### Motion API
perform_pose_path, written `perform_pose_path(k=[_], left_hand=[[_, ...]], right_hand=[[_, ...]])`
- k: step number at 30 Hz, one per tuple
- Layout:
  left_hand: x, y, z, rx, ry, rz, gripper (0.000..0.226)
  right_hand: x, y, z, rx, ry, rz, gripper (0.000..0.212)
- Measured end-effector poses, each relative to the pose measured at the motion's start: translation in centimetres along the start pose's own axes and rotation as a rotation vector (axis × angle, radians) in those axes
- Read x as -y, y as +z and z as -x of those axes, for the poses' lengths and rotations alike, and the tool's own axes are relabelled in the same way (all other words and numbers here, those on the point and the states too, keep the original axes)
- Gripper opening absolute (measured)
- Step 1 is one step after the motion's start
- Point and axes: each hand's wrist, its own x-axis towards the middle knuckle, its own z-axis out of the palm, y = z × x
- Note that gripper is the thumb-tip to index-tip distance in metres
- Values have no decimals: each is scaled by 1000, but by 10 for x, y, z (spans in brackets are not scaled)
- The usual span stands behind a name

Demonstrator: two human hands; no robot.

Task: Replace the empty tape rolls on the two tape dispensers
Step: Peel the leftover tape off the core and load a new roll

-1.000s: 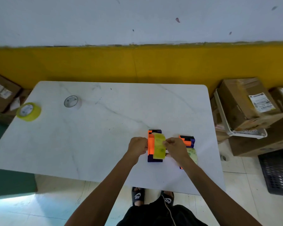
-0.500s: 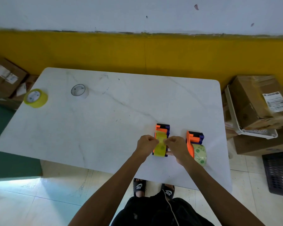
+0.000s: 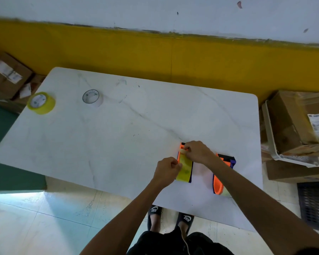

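Left hand (image 3: pixel 166 167) fingers pinching the yellow tape roll (image 3: pixel 185 168) on the near dispenser (image 3: pixel 182 146); right hand (image 3: pixel 198 151) fingers pinching its far tape end. Second dispenser (image 3: pixel 221 173) just right. White marble worktop (image 3: pixel 118 144), two spare rolls (image 3: pixel 41 103) far left, yellow-banded wall (image 3: pixel 155 56) behind.

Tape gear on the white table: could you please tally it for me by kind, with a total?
Tape dispensers: 2 (one under both hands, loaded with yellow tape; one beside the right forearm)
Loose yellow tape rolls: 1, far left corner
Loose pale tape rolls: 1, beside it
Total: 4
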Motion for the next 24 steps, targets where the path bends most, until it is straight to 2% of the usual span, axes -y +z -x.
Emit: perform_pose_path(k=[3, 7, 13, 17, 21, 24], left_hand=[[0, 0, -3, 16, 7, -22, 24], [1, -2, -10, 40, -35, -18, 31], [-2, -1, -19, 33, -37, -92, 45], [-6, 0, -19, 29, -44, -179, 50], [-11, 5, -21, 73, -65, -293, 58], [-11, 8, -20, 63, -58, -367, 68]], right_hand=[[-2, -8, -14, 48, -51, 127, 31], [-2, -11, -23, -15, -59, 206, 26], [-8, -6, -29, -35, -75, 101, 33], [-11, -4, -35, -50, -119, 78, 55], [-14, -3, -41, -62, -103, 70, 54], [-17, -1, -44, -64, -78, 37, 43]])
